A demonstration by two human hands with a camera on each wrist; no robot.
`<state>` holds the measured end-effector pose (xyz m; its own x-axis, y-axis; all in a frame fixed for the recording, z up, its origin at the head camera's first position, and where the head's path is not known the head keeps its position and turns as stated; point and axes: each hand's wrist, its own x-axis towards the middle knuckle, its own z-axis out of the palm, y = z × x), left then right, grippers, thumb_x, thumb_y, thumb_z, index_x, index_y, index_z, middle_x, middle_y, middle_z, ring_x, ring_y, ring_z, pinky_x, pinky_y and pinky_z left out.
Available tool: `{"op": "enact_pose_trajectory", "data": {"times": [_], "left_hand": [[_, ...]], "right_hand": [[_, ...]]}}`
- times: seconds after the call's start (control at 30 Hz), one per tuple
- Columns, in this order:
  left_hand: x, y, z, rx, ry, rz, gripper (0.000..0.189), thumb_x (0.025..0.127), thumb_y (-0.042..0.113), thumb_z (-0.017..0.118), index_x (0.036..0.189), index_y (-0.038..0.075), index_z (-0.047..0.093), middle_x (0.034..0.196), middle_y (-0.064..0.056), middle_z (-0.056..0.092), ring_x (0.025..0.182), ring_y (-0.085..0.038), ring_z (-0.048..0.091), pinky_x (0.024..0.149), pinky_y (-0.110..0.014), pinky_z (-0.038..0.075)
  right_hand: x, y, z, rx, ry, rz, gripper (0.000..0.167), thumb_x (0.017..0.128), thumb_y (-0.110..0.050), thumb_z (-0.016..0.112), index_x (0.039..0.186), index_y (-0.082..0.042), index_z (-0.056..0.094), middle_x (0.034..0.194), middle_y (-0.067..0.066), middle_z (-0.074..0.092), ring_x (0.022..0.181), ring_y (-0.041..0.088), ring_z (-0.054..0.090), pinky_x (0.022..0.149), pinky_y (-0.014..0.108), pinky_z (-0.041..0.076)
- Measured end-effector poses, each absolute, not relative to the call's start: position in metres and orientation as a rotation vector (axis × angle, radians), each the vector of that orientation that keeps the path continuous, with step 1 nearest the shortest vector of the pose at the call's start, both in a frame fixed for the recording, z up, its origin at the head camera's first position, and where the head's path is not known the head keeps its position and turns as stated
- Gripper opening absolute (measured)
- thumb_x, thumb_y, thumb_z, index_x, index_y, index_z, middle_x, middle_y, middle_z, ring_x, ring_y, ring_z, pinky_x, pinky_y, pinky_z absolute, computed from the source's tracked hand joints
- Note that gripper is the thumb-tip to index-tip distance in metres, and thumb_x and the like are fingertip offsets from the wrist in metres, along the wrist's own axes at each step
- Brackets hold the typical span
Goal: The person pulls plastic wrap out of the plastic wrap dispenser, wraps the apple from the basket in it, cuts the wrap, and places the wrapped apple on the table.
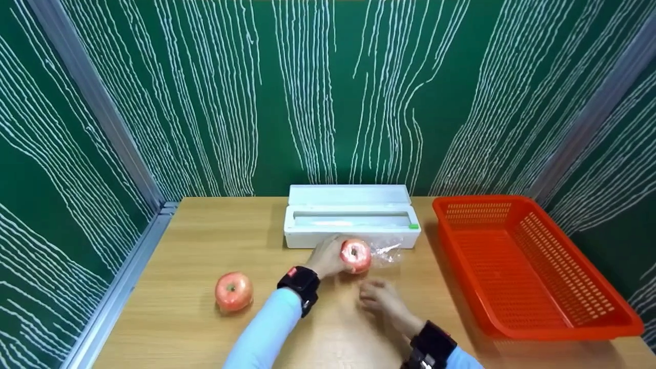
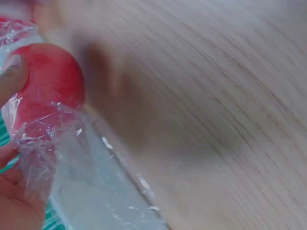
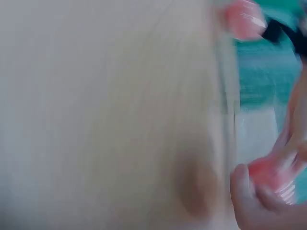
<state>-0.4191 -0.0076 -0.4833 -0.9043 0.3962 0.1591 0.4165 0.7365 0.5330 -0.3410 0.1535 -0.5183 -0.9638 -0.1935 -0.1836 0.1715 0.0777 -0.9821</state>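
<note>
My left hand (image 1: pixel 328 256) grips a red apple (image 1: pixel 355 255) just in front of the white cling-film box (image 1: pixel 352 238). Clear plastic film (image 1: pixel 388 251) clings to this apple and sticks out on its right side. In the left wrist view the film (image 2: pixel 38 153) drapes over the apple (image 2: pixel 53 76), and a thumb presses on its skin. My right hand (image 1: pixel 382 302), blurred, is apart from the apple, a little below and to the right, its fingers loosely bent with nothing visible in them. A second apple (image 1: pixel 233 291) rests on the table to the left.
The box's lid (image 1: pixel 349 195) stands raised at the back, and a small green piece (image 1: pixel 413 226) sits at its right end. A red plastic basket (image 1: pixel 512 277) occupies the right side of the wooden table (image 1: pixel 169 328). Green walls with white streaks rise behind and at both sides.
</note>
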Motion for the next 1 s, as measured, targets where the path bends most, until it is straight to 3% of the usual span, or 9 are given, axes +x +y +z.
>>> {"op": "enact_pose_trajectory", "data": {"times": [0.07, 0.13, 0.23, 0.33, 0.43, 0.57, 0.67, 0.83, 1.0], "left_hand": [[-0.412, -0.009, -0.475, -0.682, -2.924, -0.924, 0.066, 0.060, 0.028, 0.083, 0.118, 0.011, 0.057, 0.111, -0.005, 0.061, 0.102, -0.021, 0.056, 0.090, -0.033, 0.046], [-0.403, -0.009, -0.467, -0.695, -2.951, -0.931, 0.066, 0.060, 0.029, 0.083, 0.117, 0.010, 0.058, 0.108, -0.005, 0.061, 0.099, -0.019, 0.056, 0.087, -0.032, 0.046], [-0.391, -0.007, -0.459, -0.744, -2.966, -0.912, 0.067, 0.059, 0.031, 0.083, 0.117, 0.008, 0.058, 0.105, -0.004, 0.060, 0.094, -0.017, 0.056, 0.083, -0.029, 0.048], [-0.383, -0.008, -0.455, -0.788, -2.945, -0.939, 0.071, 0.062, 0.035, 0.082, 0.121, 0.008, 0.056, 0.109, -0.004, 0.059, 0.098, -0.017, 0.055, 0.086, -0.031, 0.047], [-0.374, -0.017, -0.456, -0.717, -2.899, -1.061, 0.077, 0.064, 0.042, 0.078, 0.129, 0.010, 0.050, 0.124, -0.008, 0.054, 0.113, -0.021, 0.051, 0.096, -0.038, 0.043], [-0.358, -0.038, -0.464, -0.476, -2.751, -1.335, 0.078, 0.067, 0.046, 0.075, 0.131, 0.011, 0.048, 0.133, -0.011, 0.048, 0.121, -0.028, 0.046, 0.099, -0.048, 0.039], [-0.346, -0.049, -0.475, -0.416, -2.597, -1.496, 0.061, 0.072, 0.039, 0.073, 0.121, 0.008, 0.056, 0.119, -0.010, 0.056, 0.108, -0.027, 0.054, 0.093, -0.045, 0.045], [-0.337, -0.056, -0.485, -0.413, -2.396, -1.625, 0.021, 0.083, 0.021, 0.066, 0.093, 0.003, 0.067, 0.089, -0.008, 0.066, 0.080, -0.017, 0.062, 0.074, -0.026, 0.053], [-0.342, -0.059, -0.481, -0.170, -2.256, -1.804, 0.016, 0.086, 0.010, 0.061, 0.085, -0.005, 0.065, 0.075, -0.014, 0.065, 0.064, -0.010, 0.058, 0.061, -0.023, 0.053]], "right_hand": [[-0.346, 0.160, -0.520, 0.121, 1.695, -2.137, 0.065, 0.092, -0.028, 0.049, 0.137, 0.011, 0.021, 0.136, 0.036, 0.031, 0.121, 0.044, 0.042, 0.101, 0.046, 0.039], [-0.351, 0.164, -0.518, 0.163, 1.472, -2.220, 0.073, 0.094, -0.037, 0.044, 0.141, 0.006, 0.010, 0.143, 0.033, 0.020, 0.131, 0.044, 0.028, 0.108, 0.048, 0.028], [-0.354, 0.166, -0.511, 0.225, 1.378, -2.280, 0.069, 0.093, -0.037, 0.047, 0.140, 0.002, 0.016, 0.133, 0.026, 0.041, 0.122, 0.037, 0.043, 0.108, 0.048, 0.028], [-0.353, 0.164, -0.506, 0.302, 1.432, -2.306, 0.062, 0.088, -0.030, 0.058, 0.133, 0.002, 0.030, 0.109, 0.011, 0.059, 0.102, 0.023, 0.057, 0.106, 0.046, 0.033], [-0.348, 0.163, -0.503, 0.329, 1.443, -2.328, 0.061, 0.085, -0.024, 0.061, 0.132, 0.003, 0.032, 0.103, 0.006, 0.060, 0.095, 0.019, 0.060, 0.103, 0.043, 0.037], [-0.342, 0.165, -0.498, 0.308, 1.419, -2.368, 0.069, 0.085, -0.019, 0.061, 0.138, 0.004, 0.023, 0.116, 0.011, 0.050, 0.099, 0.020, 0.057, 0.101, 0.039, 0.041], [-0.339, 0.168, -0.495, 0.304, 1.425, -2.379, 0.071, 0.083, -0.018, 0.063, 0.139, 0.004, 0.023, 0.124, 0.014, 0.044, 0.102, 0.020, 0.056, 0.099, 0.037, 0.043], [-0.334, 0.172, -0.492, 0.285, 1.426, -2.353, 0.069, 0.084, -0.016, 0.062, 0.138, 0.004, 0.025, 0.125, 0.015, 0.042, 0.103, 0.019, 0.055, 0.097, 0.033, 0.044], [-0.329, 0.177, -0.493, 0.235, 1.410, -2.358, 0.071, 0.085, -0.016, 0.060, 0.140, 0.004, 0.020, 0.123, 0.014, 0.040, 0.102, 0.019, 0.055, 0.097, 0.032, 0.045]]}}
